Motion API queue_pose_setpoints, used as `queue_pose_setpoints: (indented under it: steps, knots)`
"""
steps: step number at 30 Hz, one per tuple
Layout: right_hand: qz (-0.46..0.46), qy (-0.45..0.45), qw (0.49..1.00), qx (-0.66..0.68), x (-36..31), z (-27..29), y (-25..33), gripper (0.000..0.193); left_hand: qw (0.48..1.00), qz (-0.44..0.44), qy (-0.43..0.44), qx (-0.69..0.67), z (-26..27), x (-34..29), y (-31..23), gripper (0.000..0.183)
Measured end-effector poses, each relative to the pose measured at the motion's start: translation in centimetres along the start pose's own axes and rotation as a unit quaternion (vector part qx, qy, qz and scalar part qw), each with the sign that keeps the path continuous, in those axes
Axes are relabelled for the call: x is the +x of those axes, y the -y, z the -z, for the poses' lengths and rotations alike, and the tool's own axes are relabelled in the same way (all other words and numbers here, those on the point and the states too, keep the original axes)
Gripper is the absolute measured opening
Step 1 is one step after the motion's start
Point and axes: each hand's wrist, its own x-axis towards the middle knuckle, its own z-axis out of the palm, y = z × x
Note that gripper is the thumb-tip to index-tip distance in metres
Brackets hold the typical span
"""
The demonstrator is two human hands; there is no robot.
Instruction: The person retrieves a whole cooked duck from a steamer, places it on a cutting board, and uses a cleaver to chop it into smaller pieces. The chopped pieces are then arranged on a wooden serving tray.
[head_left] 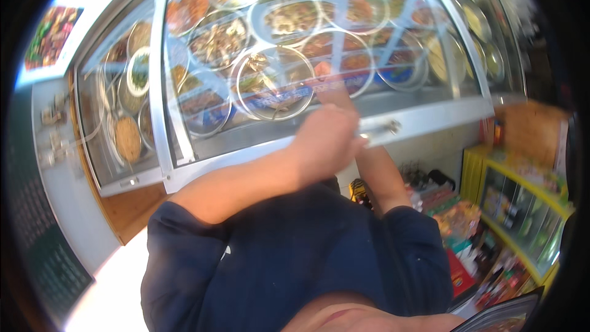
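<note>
The sliding glass door of the food display case fills the upper frame; its metal handle sits just right of the left hand, curled shut beside it. The right hand reaches inside, grip unclear.

L hand at display case metal handle, frame center; R hand reaching inside toward food bowls.
</note>
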Motion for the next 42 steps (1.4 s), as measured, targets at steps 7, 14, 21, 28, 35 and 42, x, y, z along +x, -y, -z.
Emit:
queue_pose_setpoints:
  steps: [7,14,21,28,35,42]
  knots:
    - [-0.102,-0.272,0.957,0.019,-21.7,10.1,-0.2,0.022,0.994,0.098,0.037,-0.022,-0.9,-0.4,0.2,0.034]
    - [-0.258,-0.567,0.781,0.040,-44.2,12.9,-3.0,0.019,0.995,0.056,0.056,0.057,-6.6,0.2,5.1,0.041]
    - [-0.216,-0.677,0.670,0.215,-50.8,16.4,-2.4,0.018,0.989,0.052,0.069,0.116,-10.3,-0.4,9.5,0.045]
    - [-0.096,-0.663,0.674,0.311,-47.3,29.1,-4.5,0.018,0.959,-0.030,0.075,0.271,-11.0,0.5,10.4,0.036]
    - [-0.002,-0.620,0.736,0.270,-45.1,49.3,-5.7,0.019,0.940,-0.016,0.001,0.342,-19.0,13.4,-5.8,0.045]
    - [-0.048,-0.609,0.754,0.240,-44.2,69.8,-7.2,0.019,0.958,-0.258,0.070,0.102,-41.1,36.0,-32.9,0.067]
